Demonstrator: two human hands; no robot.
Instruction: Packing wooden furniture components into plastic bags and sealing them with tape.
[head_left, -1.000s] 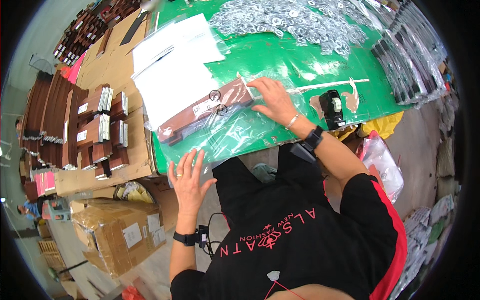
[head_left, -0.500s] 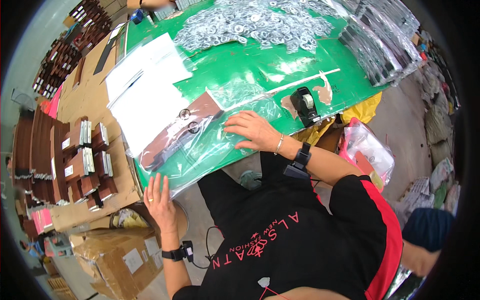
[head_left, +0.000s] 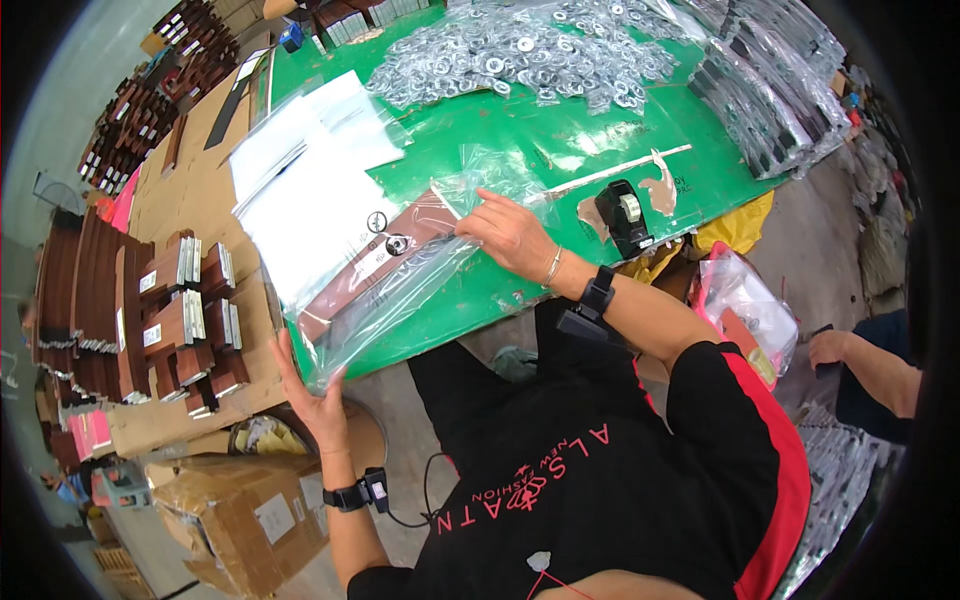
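A clear plastic bag (head_left: 400, 300) lies slantwise along the near edge of the green table (head_left: 520, 315), with a flat reddish-brown board (head_left: 335, 303) inside. Printed black marks and a white label show on or through the film. My right hand (head_left: 512, 240) has its fingers closed on the film at the bag's right end, past the end of the board. At the opposite end is my left hand (head_left: 318, 408), fingers and thumb spread around the bag's lower left corner. White sheets (head_left: 300, 195) in clear sleeves lie just behind the bag.
A black tape dispenser (head_left: 628, 222) stands right of my right hand. Many small bagged rings (head_left: 530, 62) are heaped behind, beside wrapped stacks (head_left: 765, 105). Brown wooden pieces (head_left: 130, 320) are stacked at left, above a cardboard box (head_left: 230, 520). Another person's arm (head_left: 880, 370) reaches in at right.
My right hand has gone from open above the film to closed on it. The left thumb has spread from the fingers. The bag's near side has lifted. Another person's hand has come up at right.
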